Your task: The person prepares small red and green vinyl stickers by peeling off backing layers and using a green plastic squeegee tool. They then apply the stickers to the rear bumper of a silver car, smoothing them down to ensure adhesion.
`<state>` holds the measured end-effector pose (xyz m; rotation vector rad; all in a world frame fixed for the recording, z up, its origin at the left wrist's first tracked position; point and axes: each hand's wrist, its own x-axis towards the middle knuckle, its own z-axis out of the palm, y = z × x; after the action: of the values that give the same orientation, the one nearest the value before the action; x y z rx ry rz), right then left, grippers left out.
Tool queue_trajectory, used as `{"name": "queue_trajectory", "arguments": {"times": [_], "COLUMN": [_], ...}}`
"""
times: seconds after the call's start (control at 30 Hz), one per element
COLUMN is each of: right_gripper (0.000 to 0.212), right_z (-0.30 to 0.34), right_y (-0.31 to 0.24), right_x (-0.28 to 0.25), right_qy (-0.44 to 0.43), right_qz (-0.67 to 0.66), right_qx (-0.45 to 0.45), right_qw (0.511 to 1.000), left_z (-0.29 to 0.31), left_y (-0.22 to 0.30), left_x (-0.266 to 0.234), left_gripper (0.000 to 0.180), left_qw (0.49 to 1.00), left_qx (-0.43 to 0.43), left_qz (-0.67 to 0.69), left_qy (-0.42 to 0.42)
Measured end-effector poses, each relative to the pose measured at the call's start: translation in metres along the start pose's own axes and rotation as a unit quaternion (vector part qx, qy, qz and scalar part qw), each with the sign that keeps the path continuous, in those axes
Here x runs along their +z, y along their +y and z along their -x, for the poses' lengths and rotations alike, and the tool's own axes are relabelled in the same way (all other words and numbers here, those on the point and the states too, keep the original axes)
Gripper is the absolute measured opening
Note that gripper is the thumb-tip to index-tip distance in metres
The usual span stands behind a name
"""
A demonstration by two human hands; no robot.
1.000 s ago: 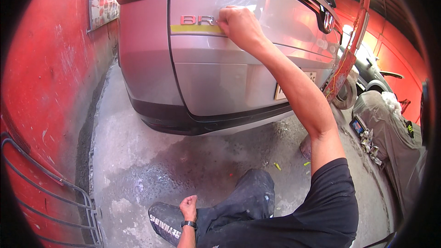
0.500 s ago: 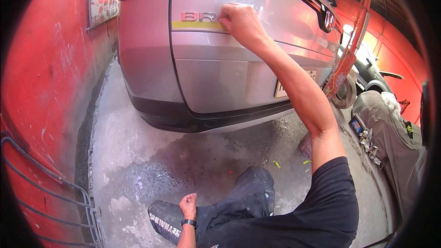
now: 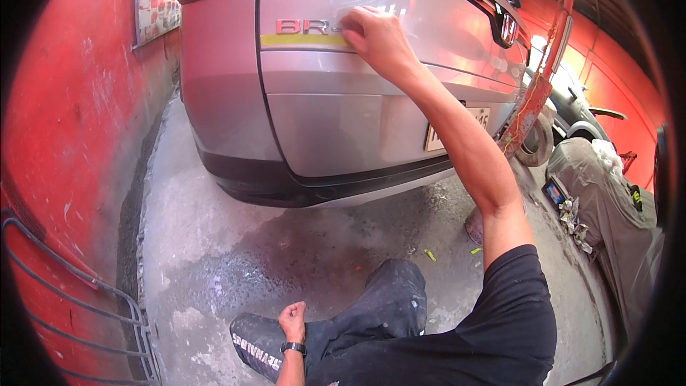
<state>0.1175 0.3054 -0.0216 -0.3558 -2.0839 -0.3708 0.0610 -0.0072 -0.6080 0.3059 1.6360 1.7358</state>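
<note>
My right hand is raised against the silver car tailgate, its fingers curled together at the right end of a chrome letter emblem. The hand covers the fingertips and whatever they may hold. Just below the letters runs a straight strip of yellow tape, its right end meeting my hand. Down by my bent knee, my left hand is closed with its fingertips together. Anything between those fingers is too small to make out. A dark band circles the left wrist.
A red wall stands close on the left, with bent metal bars low along it. To the right rise a red post and a covered object. Yellow tape scraps lie on the wet-stained concrete floor.
The view has shifted slightly, so the car sits a little further left. A bit more of the emblem shows beside my right hand. My left hand is almost unmoved.
</note>
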Motion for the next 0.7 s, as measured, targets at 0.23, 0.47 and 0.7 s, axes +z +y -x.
{"name": "queue_trajectory", "arguments": {"times": [0.23, 0.47, 0.7], "right_gripper": [0.016, 0.016, 0.018], "right_z": [0.015, 0.014, 0.01], "right_y": [0.01, 0.007, 0.016], "right_x": [0.001, 0.008, 0.013], "right_qy": [0.029, 0.037, 0.087], "right_qz": [-0.065, -0.056, -0.175], "right_qx": [0.023, 0.011, 0.089], "right_qw": [0.997, 0.998, 0.977], "left_z": [-0.003, -0.004, 0.001], "left_y": [-0.007, -0.012, -0.004], "left_x": [-0.002, -0.002, 0.003], "left_gripper": [0.019, 0.02, 0.02], "left_qw": [1.0, 1.0, 1.0], "left_qx": [-0.009, -0.002, 0.001], "left_qz": [0.004, -0.003, 0.001], "left_qy": [-0.004, -0.001, 0.003]}}
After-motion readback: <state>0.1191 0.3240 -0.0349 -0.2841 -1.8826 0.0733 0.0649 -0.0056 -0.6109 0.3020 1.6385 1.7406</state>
